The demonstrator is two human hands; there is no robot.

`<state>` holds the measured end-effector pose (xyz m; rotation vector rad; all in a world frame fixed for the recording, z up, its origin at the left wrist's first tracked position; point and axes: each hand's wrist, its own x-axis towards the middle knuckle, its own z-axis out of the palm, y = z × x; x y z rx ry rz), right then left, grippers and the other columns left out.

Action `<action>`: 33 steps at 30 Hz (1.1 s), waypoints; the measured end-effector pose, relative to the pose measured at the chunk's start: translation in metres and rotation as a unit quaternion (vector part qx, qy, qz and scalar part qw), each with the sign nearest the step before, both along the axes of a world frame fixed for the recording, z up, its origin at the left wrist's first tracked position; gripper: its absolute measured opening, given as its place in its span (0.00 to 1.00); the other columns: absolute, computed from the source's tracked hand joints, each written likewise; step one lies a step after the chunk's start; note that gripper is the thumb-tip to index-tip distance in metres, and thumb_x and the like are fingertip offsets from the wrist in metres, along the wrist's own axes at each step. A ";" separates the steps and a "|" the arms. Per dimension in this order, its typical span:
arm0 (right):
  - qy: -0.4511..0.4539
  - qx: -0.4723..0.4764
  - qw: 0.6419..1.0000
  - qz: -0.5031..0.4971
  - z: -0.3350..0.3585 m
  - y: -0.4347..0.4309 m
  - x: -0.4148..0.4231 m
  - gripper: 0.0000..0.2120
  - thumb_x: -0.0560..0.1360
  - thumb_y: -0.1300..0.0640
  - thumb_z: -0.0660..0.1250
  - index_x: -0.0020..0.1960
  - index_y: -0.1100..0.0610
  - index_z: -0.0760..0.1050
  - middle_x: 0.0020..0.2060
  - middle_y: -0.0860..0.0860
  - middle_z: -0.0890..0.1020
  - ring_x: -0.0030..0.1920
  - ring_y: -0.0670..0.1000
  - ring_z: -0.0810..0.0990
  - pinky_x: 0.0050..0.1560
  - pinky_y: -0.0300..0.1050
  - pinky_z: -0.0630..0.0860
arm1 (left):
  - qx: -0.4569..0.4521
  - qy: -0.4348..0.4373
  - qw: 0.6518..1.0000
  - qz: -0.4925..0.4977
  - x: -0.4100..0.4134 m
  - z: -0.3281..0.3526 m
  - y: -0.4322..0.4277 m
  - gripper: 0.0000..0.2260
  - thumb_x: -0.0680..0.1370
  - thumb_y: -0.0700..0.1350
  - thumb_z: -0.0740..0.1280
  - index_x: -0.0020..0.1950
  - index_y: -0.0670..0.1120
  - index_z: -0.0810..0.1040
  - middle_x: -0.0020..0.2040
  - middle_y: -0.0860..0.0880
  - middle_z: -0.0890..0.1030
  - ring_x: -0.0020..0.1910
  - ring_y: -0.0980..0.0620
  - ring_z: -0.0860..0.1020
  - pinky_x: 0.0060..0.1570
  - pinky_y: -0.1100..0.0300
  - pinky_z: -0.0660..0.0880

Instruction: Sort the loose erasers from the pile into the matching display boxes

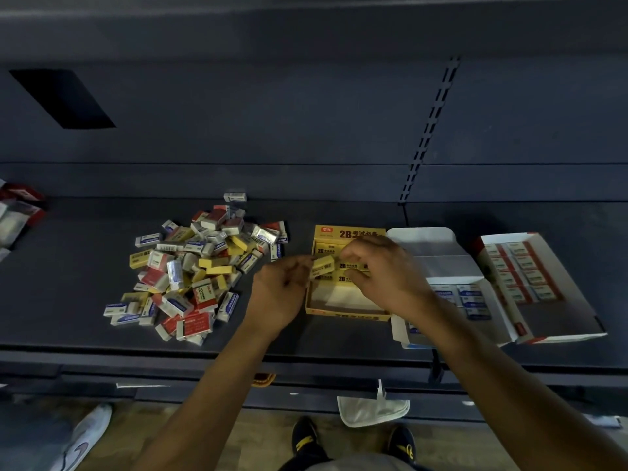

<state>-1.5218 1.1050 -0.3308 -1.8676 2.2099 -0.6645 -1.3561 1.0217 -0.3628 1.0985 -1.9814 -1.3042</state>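
While the left hand (282,287) pinches a yellow eraser (323,265) at frame centre, over the left edge of the yellow box (346,314), it holds it level, likely to match the rows inside; the right hand (387,270) curls over those rows, perhaps steadying them, its grip impossible to tell; the pile (190,266) lies centre left

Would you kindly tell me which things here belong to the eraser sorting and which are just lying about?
In the job: eraser pile, yellow eraser in the left hand, yellow box, blue-and-white box, red-and-white box.
Lying about: red packets at far left, hanging white cloth, white shoe.
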 end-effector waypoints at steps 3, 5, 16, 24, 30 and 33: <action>-0.020 -0.032 0.999 0.014 -0.005 -0.001 0.003 0.10 0.72 0.59 0.70 0.52 0.55 0.78 0.50 0.49 0.80 0.50 0.50 0.79 0.49 0.47 0.77 | 0.021 0.011 1.000 0.009 -0.001 -0.002 -0.001 0.12 0.79 0.46 0.60 0.43 0.57 0.82 0.40 0.50 0.83 0.42 0.48 0.82 0.46 0.40 0.78; -0.020 -0.045 0.999 0.015 -0.009 -0.002 0.005 0.09 0.71 0.59 0.70 0.51 0.55 0.77 0.48 0.50 0.80 0.48 0.50 0.79 0.46 0.49 0.78 | 0.020 0.012 1.000 0.009 -0.002 -0.003 -0.001 0.11 0.77 0.50 0.59 0.44 0.57 0.81 0.39 0.48 0.83 0.42 0.45 0.82 0.46 0.39 0.78; -0.140 -0.025 0.985 -0.100 -0.013 -0.005 0.022 0.11 0.74 0.47 0.67 0.50 0.55 0.76 0.45 0.47 0.82 0.43 0.44 0.80 0.44 0.41 0.78 | 0.065 0.059 0.996 0.033 -0.006 -0.002 0.002 0.10 0.78 0.50 0.60 0.45 0.52 0.80 0.41 0.47 0.83 0.44 0.47 0.82 0.50 0.40 0.77; -0.363 -0.010 0.924 -0.119 -0.006 -0.014 0.027 0.10 0.73 0.46 0.67 0.52 0.47 0.73 0.47 0.43 0.80 0.48 0.43 0.80 0.51 0.49 0.80 | 0.054 0.112 0.992 0.019 -0.011 0.005 0.008 0.05 0.79 0.40 0.64 0.52 0.43 0.79 0.46 0.49 0.83 0.47 0.50 0.82 0.51 0.44 0.78; -0.367 -0.014 0.923 -0.116 -0.007 -0.016 0.024 0.12 0.72 0.51 0.70 0.53 0.44 0.71 0.47 0.43 0.81 0.49 0.43 0.80 0.51 0.51 0.79 | -0.007 0.071 0.997 -0.010 -0.008 0.003 0.004 0.06 0.76 0.39 0.68 0.53 0.43 0.80 0.46 0.52 0.83 0.46 0.56 0.82 0.47 0.58 0.78; -0.335 0.009 0.937 -0.099 -0.006 -0.016 0.021 0.11 0.72 0.53 0.70 0.52 0.44 0.71 0.44 0.40 0.79 0.47 0.39 0.78 0.51 0.41 0.77 | -0.045 0.032 0.998 -0.029 -0.005 0.002 0.001 0.09 0.75 0.36 0.69 0.48 0.49 0.80 0.44 0.56 0.82 0.44 0.62 0.81 0.45 0.66 0.76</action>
